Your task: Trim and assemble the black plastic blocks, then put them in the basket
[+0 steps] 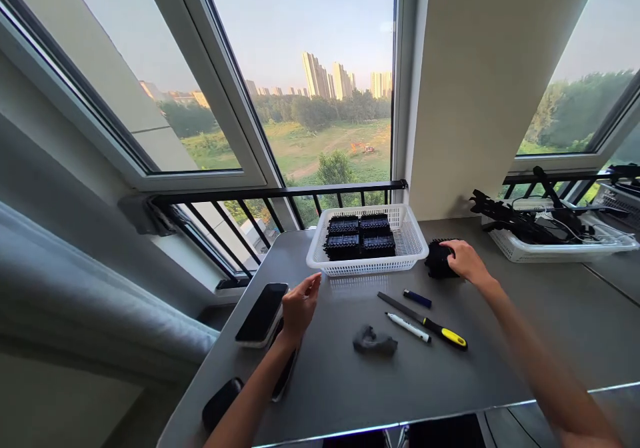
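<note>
My right hand has its fingers closed on a black ridged plastic block, which stands on the table just right of a white basket. Inside that basket, several similar black blocks are stacked in rows. Off the basket's front left corner, my left hand hovers with fingers drawn together, and nothing shows in them. Between the hands lie a file with a black and yellow handle, a white marker, a dark blue lighter-like stick and a crumpled grey cloth.
A phone lies left of my left hand, and another dark device is partly under my forearm. Near the left table edge sits a black rounded object. A second white basket with black parts stands at right. Behind runs a black railing.
</note>
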`<state>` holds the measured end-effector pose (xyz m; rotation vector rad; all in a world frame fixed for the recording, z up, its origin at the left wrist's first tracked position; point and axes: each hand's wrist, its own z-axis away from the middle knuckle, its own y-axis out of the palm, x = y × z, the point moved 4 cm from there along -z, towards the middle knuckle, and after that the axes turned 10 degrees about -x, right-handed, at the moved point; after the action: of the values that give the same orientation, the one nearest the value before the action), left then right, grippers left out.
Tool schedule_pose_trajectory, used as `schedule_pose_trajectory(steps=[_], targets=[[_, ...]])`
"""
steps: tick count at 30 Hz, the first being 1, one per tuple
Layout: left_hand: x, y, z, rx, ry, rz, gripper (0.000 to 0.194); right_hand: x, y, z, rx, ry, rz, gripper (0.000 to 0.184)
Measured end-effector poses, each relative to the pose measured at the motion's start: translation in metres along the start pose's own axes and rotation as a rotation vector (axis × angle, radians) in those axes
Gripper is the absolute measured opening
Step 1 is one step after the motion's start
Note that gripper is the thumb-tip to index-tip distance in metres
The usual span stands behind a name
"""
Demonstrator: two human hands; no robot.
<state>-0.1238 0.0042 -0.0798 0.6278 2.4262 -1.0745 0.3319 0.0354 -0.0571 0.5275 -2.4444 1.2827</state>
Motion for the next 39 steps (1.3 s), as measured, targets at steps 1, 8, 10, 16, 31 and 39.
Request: schedule_pose_trajectory(steps=[1,8,10,16,31,39], targets=[[-0.002,-0.002,0.011,0.003,-0.034,0.046,0.035,-0.014,-0.006,0.008,0.003,0.002,0.032,0.043],[-0.057,0.007,0.056,0.12,-0.174,0.306,0.045,-0.04,-0.012,0.024,0.012,-0.075,0.118,0.037],[-0.069,0.007,0.062,0.158,-0.164,0.336,0.047,-0.036,-0.016,0.023,-0.005,-0.107,0.122,0.036],[-0.084,-0.006,0.058,0.169,-0.191,0.447,0.046,-0.007,-0.048,0.03,-0.172,-0.167,0.13,0.035],[-0.151,0.024,0.014,0.419,-0.482,1.025,0.067,0.151,-0.014,0.084,-0.299,-0.616,0.008,0.033],[-0.121,0.025,-0.01,0.249,-0.558,0.969,0.06,0.1,0.019,0.088,-0.21,-0.118,0.053,0.04]])
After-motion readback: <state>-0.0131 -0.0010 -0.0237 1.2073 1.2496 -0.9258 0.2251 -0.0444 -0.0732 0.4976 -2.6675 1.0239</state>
